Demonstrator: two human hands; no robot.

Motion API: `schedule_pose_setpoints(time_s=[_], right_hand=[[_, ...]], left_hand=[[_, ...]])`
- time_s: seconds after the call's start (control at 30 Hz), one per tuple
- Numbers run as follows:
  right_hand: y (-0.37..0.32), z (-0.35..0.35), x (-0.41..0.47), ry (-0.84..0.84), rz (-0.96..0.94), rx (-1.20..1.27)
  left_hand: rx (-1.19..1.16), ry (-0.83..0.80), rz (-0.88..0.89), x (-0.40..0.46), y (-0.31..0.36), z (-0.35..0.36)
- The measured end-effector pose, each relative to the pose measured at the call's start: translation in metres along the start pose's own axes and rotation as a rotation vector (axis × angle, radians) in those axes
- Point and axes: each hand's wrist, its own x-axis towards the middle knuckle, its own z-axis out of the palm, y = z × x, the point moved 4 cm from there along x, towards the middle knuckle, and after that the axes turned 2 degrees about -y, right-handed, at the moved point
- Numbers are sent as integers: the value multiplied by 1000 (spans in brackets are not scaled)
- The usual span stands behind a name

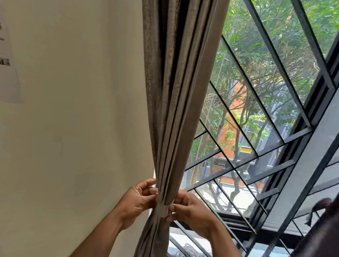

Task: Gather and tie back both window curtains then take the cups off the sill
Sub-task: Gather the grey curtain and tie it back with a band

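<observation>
Clearly the step in hand is tying back the grey-brown curtain (178, 88), which hangs gathered into tight pleats from twelve o'clock down to a pinched waist at about six o'clock, against the cream wall (67, 119) and the window's edge. A pale tie-back band (162, 209) wraps that waist. The left hand (137, 201) curls its fingers round the bundle and band from nine o'clock, while the right hand (190, 210) pinches the band's end from three o'clock. The barred window (268, 116) fills the right side, and a dark fabric edge (323, 234) at four o'clock may be the second curtain. No cups are in view. Next, I judge, the band needs securing snugly before either hand lets go.
</observation>
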Motion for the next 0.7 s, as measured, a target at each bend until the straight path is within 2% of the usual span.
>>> schedule_pose_setpoints(time_s=[0.1, 0.23, 0.5, 0.7], right_hand=[[2, -6, 1, 2, -16, -2], [10, -12, 7, 171, -77, 16], [14, -7, 16, 259, -93, 46], [17, -4, 21, 398, -81, -37]], left_hand=[[56, -22, -4, 2, 0, 1], [162, 77, 22, 3, -7, 3], [149, 134, 83, -2, -9, 7], [181, -73, 46, -3, 0, 7]])
